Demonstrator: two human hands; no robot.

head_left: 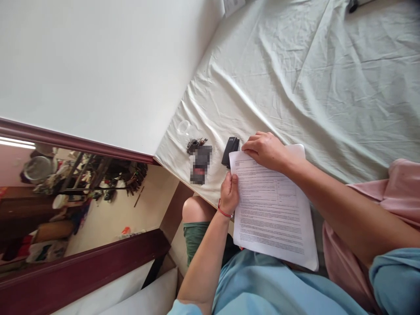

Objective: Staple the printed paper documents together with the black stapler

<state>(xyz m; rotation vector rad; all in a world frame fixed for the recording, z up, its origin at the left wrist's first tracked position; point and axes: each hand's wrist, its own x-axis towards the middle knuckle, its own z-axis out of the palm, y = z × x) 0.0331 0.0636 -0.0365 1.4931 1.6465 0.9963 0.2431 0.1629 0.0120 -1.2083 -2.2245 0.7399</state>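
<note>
A stack of printed papers [269, 210] lies tilted over my lap and the near edge of the bed. My left hand [229, 192] grips its left edge, thumb on top and fingers hidden beneath. At the top edge, my right hand [264, 151] is closed with its fingertips at the papers near the upper left corner. Just beyond that corner rests a black stapler or hole punch [230, 152], which neither hand visibly touches.
Left of the papers on the pale sheet [262, 96] are a pixelated dark object [201, 164], a bunch of keys or trinkets [196, 144] and a clear round container [183, 127]. A white wall [98, 65] borders the bed. Pink cloth [403, 183] lies at right.
</note>
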